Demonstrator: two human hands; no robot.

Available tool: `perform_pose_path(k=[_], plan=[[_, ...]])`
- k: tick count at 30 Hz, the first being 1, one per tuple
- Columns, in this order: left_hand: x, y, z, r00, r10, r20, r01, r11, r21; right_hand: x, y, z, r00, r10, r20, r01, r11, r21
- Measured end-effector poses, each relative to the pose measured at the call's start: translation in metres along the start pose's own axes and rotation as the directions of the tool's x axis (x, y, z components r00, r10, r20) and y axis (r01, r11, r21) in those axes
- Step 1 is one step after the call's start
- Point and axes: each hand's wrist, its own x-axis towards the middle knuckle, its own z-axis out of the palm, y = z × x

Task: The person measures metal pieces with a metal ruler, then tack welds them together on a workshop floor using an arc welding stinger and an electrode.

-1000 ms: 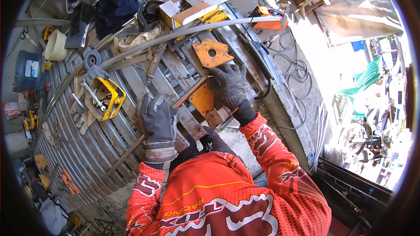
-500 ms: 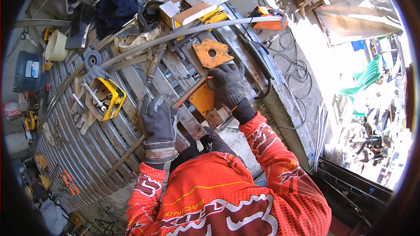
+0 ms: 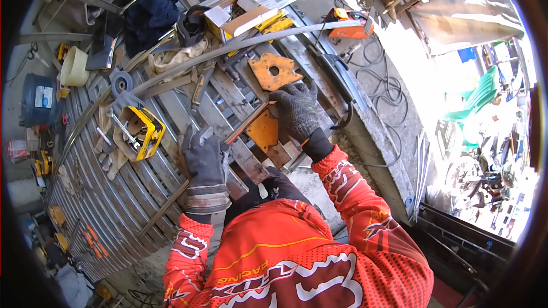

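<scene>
A long, thin, rusty metal bar [image 3: 246, 123] runs slantwise over the slatted bench and passes beneath my left hand [image 3: 204, 157], which wears a grey leather glove. That hand is closed around the bar, its palm side hidden. At the bar's upper end my right hand [image 3: 297, 111], in a dark knit glove, grips with the thumb along the tip. Against the bar's lower side lies an orange welding magnet [image 3: 264, 131], close to my right hand. Just beyond my right fingers, a second orange welding magnet [image 3: 261, 74] with a round hole lies flat.
Left of my hands stands a yellow-black cut container [image 3: 151, 137] with tools inside. An angle grinder [image 3: 201, 86] lies beyond my left hand. A long curved metal strip [image 3: 240, 44] crosses the bench. Cables [image 3: 391, 88] trail over the floor at right, past a black welding handle [image 3: 334, 71].
Both hands keep nearly the same place on the bar. The whole view has shifted slightly; the magnets and bar stay put relative to my hands.
</scene>
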Motion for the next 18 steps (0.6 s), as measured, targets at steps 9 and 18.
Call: perform_pose_path(k=[9, 18], plan=[[0.018, 0.036, -0.060, 0.990, 0.111, 0.083, -0.124, 0.977, 0.172, -0.001, 0.000, -0.019, 0.996, -0.014, -0.090, 0.019, 0.998, 0.064], [0.018, 0.044, -0.058, 0.997, 0.063, 0.037, -0.067, 0.992, 0.109, -0.008, 0.026, -0.017, 0.985, 0.031, -0.168, -0.017, 0.996, 0.085]])
